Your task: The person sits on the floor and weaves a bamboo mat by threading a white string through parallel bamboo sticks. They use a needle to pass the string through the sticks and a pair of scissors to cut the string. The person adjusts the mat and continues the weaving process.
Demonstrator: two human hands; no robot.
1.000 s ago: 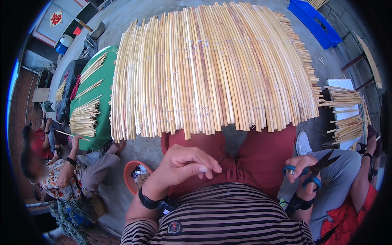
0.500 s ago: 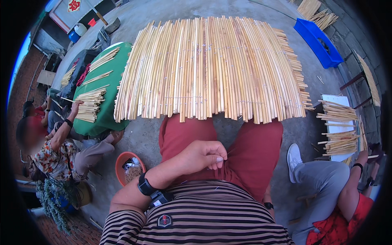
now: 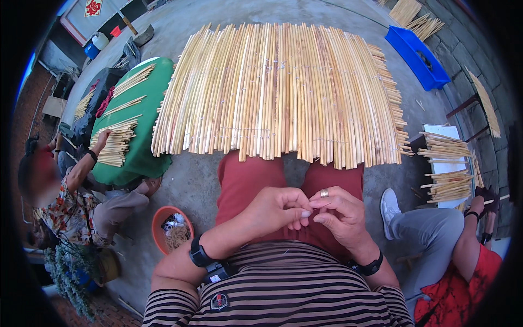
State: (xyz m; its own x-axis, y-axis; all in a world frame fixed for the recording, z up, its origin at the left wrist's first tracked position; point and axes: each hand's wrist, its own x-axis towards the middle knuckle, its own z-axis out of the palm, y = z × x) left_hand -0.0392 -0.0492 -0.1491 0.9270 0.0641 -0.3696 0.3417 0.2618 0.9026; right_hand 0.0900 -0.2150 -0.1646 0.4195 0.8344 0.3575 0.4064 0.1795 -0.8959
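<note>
Over my lap, just above the striped shirt, my two hands meet fingertip to fingertip. My left hand (image 3: 283, 210) is closed in a pinch, thumb against curled fingers. Facing it, my right hand (image 3: 344, 216), with a ring on one finger, pinches too. Whatever they hold is too fine to make out. Beyond my knees lies a wide mat of pale stalks (image 3: 272, 92), set side by side and bound with rows of thin thread. Both hands are apart from the mat's near edge.
An orange basin (image 3: 158, 229) with scraps stands left of my legs. A person handles stalks at a green-covered table (image 3: 150, 103) on the left. At right, another person sits near stalk bundles on a white board (image 3: 449, 131). A blue crate (image 3: 417, 57) lies far right.
My right hand has come up from beside my right thigh to meet my left hand, which stays pinched over my lap. The view has shifted slightly.
</note>
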